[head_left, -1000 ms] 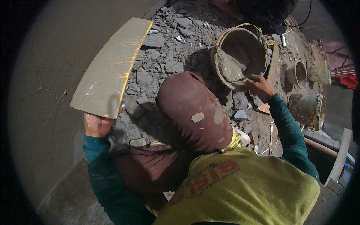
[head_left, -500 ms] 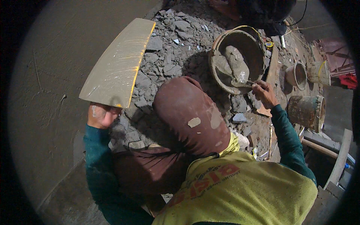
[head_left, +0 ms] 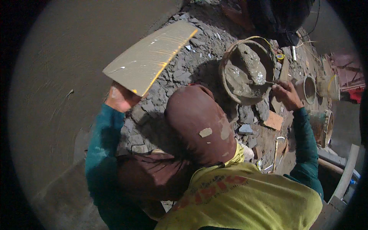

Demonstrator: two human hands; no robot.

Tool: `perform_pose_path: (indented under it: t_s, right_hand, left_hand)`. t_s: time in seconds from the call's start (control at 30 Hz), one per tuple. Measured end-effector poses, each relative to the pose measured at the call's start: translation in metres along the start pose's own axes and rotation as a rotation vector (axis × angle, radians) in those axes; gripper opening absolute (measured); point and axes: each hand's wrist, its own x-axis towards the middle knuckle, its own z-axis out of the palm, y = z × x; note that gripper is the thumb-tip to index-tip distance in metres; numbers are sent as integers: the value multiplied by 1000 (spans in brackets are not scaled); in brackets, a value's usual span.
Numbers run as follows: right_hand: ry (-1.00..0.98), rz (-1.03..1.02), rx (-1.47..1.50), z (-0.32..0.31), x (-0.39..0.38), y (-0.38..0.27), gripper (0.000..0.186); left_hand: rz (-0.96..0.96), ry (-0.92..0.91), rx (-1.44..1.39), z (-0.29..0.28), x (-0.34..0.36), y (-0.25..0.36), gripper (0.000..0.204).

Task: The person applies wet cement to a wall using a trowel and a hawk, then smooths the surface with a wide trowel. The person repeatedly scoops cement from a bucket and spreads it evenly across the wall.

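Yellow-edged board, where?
Head view, upper left of centre: the board is in the left hand, left of the mortar bucket.

Broken grey rubble (head_left: 180, 73) covers the ground at a work site, strewn with pale chips, a blue-grey stone (head_left: 245, 129) and, near it, a flat orange-brown slab (head_left: 273, 120). At right, a small grey bucket (head_left: 300, 85) sits beside a pale bucket (head_left: 324, 87) with a yellow handle; a stained bucket (head_left: 317, 122) is pictured just below them. A red cloth (head_left: 355, 94) lies at the far right, above a curved pale strip (head_left: 347, 170) and a grey pipe (head_left: 332, 157). A dark form (head_left: 278, 17), too shadowed to make out, occupies the top edge.
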Motion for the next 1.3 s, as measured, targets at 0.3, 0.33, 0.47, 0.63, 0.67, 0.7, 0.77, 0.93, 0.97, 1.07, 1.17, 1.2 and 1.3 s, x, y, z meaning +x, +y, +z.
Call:
perform_pose_path:
  t_s: [0.3, 0.33, 0.47, 0.63, 0.67, 0.7, 0.77, 0.93, 0.97, 1.07, 1.17, 1.2, 1.3]
  right_hand:
    - [-229, -401, -325, 22, 16, -159, 35]
    - [-285, -461, -373, 31, 19, -180, 36]
    - [-280, -871, -573, 82, 26, -243, 37]
    - [104, -1561, -1127, 135, 11, -278, 34]
    - [157, -1599, -1105, 142, 8, -279, 33]
    - [222, -1632, -1096, 146, 6, -278, 31]
    - [329, -1698, -1089, 151, 4, -272, 29]
    - [289, -1431, -864, 140, 9, -239, 33]
    - [260, -1420, -812, 134, 11, -232, 34]
    - [88, -808, -335, 111, 20, -206, 43]
    - [-65, -602, -414, 87, 52, -188, 47]
    - [-77, -534, -429, 84, 67, -176, 47]
    - [-253, -447, -422, 83, 111, -135, 48]
  left_hand:
    - [645, -469, 1184, -21, 10, -7, 57]
    - [622, -459, 1120, -25, 12, -10, 57]
    - [416, -339, 761, -27, 6, -18, 59]
    - [418, -215, 1026, -32, -13, -9, 60]
    - [489, -240, 1294, -39, -13, -4, 60]
    - [552, -261, 1564, -47, -12, -1, 60]
    - [754, -314, 1565, -63, -4, -2, 56]
    - [860, -347, 898, -84, 26, -14, 53]
    - [863, -341, 915, -84, 31, -13, 54]
    - [942, -318, 1053, -75, 40, -4, 58]
    - [1028, -273, 1181, -69, 43, 2, 62]
    - [1045, -265, 1211, -69, 46, 4, 64]
    - [1075, -240, 1277, -75, 52, 6, 68]
